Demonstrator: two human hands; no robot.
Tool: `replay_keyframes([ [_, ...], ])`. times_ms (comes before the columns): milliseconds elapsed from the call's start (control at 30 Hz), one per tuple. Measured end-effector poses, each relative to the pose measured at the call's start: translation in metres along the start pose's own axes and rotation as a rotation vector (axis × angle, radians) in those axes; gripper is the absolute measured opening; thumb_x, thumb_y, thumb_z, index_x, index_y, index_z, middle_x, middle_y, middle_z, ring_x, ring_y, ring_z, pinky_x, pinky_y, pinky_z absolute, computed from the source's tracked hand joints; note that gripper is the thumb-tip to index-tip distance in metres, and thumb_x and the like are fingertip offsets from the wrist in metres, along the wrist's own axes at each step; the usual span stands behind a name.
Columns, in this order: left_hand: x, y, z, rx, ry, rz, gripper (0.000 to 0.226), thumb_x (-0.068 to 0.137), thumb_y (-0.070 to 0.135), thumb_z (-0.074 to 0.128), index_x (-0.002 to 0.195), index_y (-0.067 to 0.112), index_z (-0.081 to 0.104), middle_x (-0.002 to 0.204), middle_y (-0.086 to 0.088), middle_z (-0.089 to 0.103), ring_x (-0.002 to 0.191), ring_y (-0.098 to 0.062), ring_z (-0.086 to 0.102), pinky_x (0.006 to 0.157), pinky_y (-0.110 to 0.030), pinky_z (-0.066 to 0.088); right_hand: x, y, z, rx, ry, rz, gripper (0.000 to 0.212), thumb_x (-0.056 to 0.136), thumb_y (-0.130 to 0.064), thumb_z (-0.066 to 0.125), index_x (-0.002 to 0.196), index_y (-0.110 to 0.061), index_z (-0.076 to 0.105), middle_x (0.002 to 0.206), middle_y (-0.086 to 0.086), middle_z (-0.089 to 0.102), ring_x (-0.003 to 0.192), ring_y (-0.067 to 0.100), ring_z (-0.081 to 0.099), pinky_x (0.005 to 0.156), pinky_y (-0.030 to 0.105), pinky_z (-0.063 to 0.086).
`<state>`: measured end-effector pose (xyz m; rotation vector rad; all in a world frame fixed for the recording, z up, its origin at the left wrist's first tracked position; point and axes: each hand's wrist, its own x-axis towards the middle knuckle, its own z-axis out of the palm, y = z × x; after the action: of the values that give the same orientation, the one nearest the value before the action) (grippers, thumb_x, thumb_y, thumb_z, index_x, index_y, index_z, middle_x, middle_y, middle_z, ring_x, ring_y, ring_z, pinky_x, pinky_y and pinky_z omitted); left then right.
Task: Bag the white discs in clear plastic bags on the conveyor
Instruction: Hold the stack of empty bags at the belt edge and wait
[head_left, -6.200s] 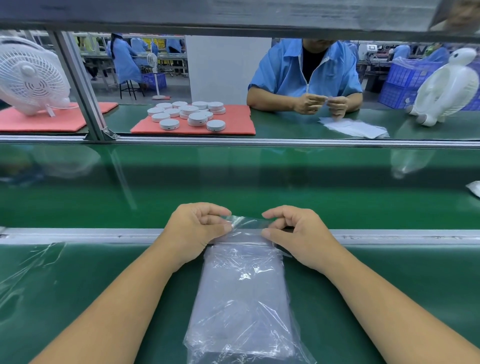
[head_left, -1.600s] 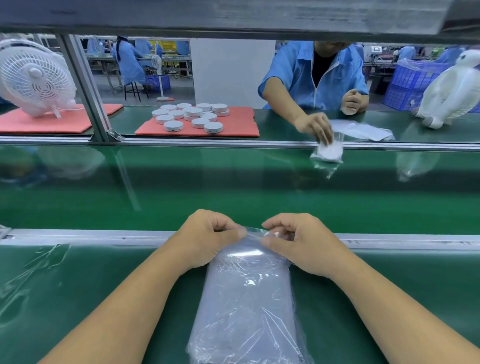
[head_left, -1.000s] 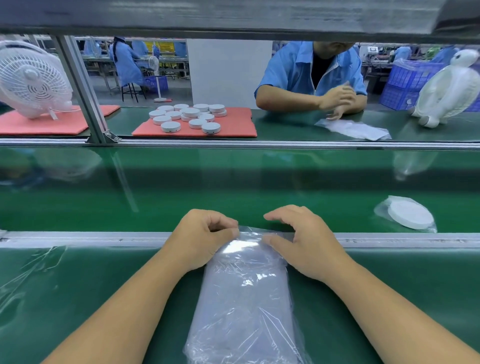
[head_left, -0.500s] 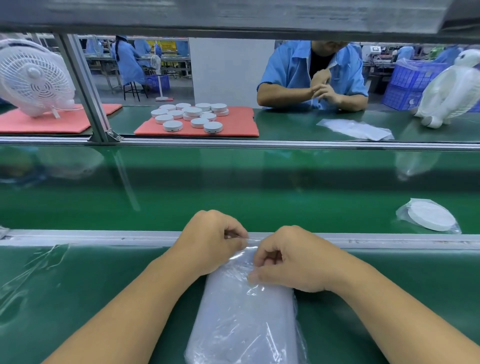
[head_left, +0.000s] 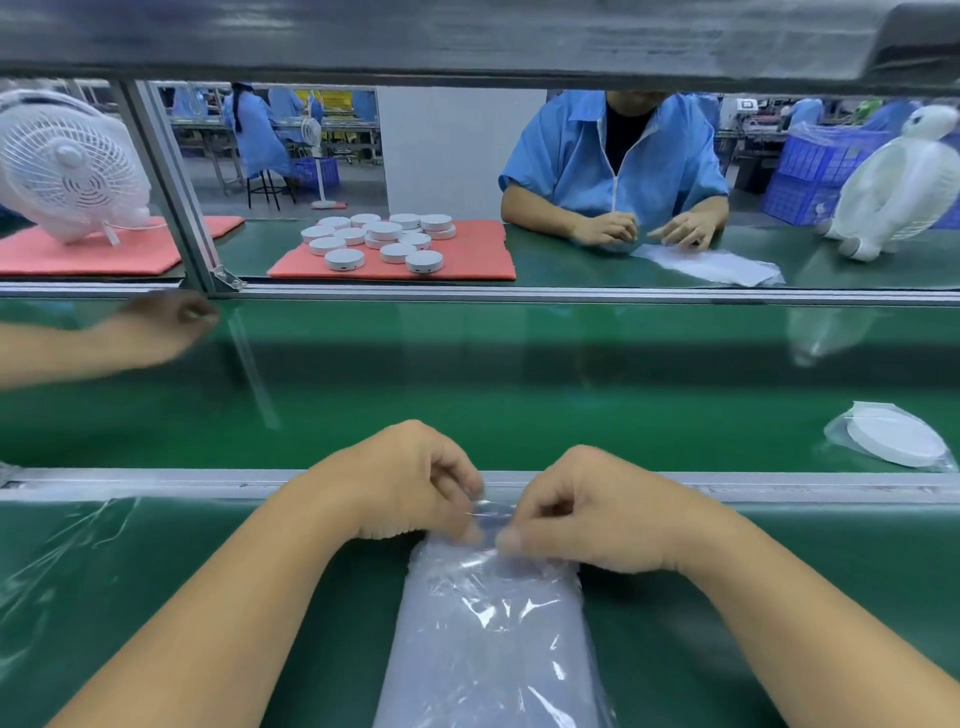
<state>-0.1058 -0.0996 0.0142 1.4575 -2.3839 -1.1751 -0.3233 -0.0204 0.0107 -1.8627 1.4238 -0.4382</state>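
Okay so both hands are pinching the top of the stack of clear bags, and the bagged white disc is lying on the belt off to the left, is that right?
Not quite. Both the left hand and right hand do pinch the stack of clear bags, but the head view shows the bagged white disc on the belt to the right.

Two bare forearms entering from the lower corners of the frame, no sleeves, watch, rings or gloves visible. Left hand (head_left: 410, 483) and right hand (head_left: 592, 512) uncovered, short trimmed nails showing on fingertips near frame centre.
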Motion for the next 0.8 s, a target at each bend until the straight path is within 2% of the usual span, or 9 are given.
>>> replay_keyframes([
  [67,0.003,-0.005,-0.004,-0.06,0.148,0.029,0.03,0.064,0.055,0.089,0.088,0.039,0.079,0.081,0.016,0.078,0.073,-0.005,0.071,0.078,-0.031,0.061,0.004,0.01,-0.006,0.062,0.193,0.001,0.034,0.08,-0.053,0.073,0.073,-0.02,0.074,0.062,-0.002,0.068,0.054,0.012,0.055,0.058,0.032,0.05],
  [133,0.011,-0.013,0.0,-0.045,0.388,0.063,0.021,0.073,0.056,0.084,0.084,0.039,0.078,0.077,0.02,0.075,0.067,0.003,0.066,0.063,-0.017,0.055,0.011,0.025,-0.007,0.001,0.427,0.007,0.023,0.084,-0.043,0.076,0.073,-0.023,0.074,0.068,-0.006,0.071,0.062,0.013,0.062,0.065,0.033,0.053],
  [200,0.02,-0.024,0.01,0.062,0.577,0.09,0.009,0.088,0.041,0.079,0.091,0.033,0.078,0.089,0.021,0.075,0.087,0.003,0.066,0.08,-0.021,0.055,0.016,0.04,-0.003,-0.146,0.585,0.032,0.012,0.086,-0.039,0.075,0.083,-0.028,0.075,0.082,-0.011,0.07,0.079,0.011,0.061,0.075,0.031,0.052],
  [300,0.03,-0.036,0.024,0.196,0.566,0.067,0.024,0.096,0.034,0.071,0.118,0.026,0.074,0.122,0.01,0.07,0.12,-0.015,0.057,0.106,-0.034,0.046,0.022,0.058,0.004,-0.325,0.594,0.087,0.021,0.09,-0.041,0.072,0.105,-0.025,0.074,0.104,-0.01,0.067,0.102,0.015,0.056,0.091,0.034,0.047],
  [367,0.034,-0.04,0.025,0.153,0.576,0.051,0.023,0.096,0.033,0.071,0.118,0.026,0.075,0.122,0.01,0.069,0.12,-0.015,0.057,0.105,-0.032,0.046,0.024,0.063,0.004,-0.28,0.639,0.094,0.017,0.091,-0.038,0.071,0.1,-0.025,0.075,0.1,-0.009,0.068,0.101,0.017,0.057,0.09,0.033,0.047],
  [467,0.035,-0.041,0.027,0.146,0.606,0.068,0.009,0.094,0.028,0.071,0.098,0.028,0.08,0.109,0.014,0.073,0.111,-0.015,0.061,0.099,-0.034,0.05,0.027,0.065,0.006,-0.308,0.673,0.089,0.013,0.091,-0.038,0.069,0.096,-0.026,0.073,0.091,-0.011,0.065,0.094,0.015,0.056,0.084,0.031,0.046],
  [633,0.031,-0.04,0.03,0.17,0.59,0.039,0.015,0.094,0.03,0.068,0.084,0.029,0.079,0.093,0.014,0.069,0.097,-0.016,0.06,0.089,-0.039,0.054,0.025,0.064,0.011,-0.396,0.644,0.103,0.015,0.093,-0.038,0.066,0.097,-0.025,0.073,0.088,-0.009,0.064,0.093,0.019,0.057,0.085,0.037,0.048],
  [700,0.032,-0.041,0.031,0.168,0.609,0.059,0.01,0.094,0.031,0.069,0.093,0.029,0.079,0.093,0.014,0.068,0.098,-0.015,0.059,0.09,-0.039,0.054,0.025,0.062,0.012,-0.405,0.671,0.095,0.021,0.093,-0.037,0.067,0.108,-0.024,0.071,0.093,-0.007,0.065,0.095,0.02,0.057,0.087,0.038,0.048],
  [800,0.032,-0.044,0.032,0.186,0.661,0.073,0.024,0.094,0.034,0.071,0.117,0.027,0.074,0.104,0.011,0.069,0.106,-0.016,0.057,0.098,-0.039,0.05,0.024,0.06,0.012,-0.432,0.657,0.113,0.029,0.094,-0.039,0.065,0.118,-0.024,0.068,0.097,-0.006,0.066,0.099,0.021,0.056,0.091,0.039,0.047],
])
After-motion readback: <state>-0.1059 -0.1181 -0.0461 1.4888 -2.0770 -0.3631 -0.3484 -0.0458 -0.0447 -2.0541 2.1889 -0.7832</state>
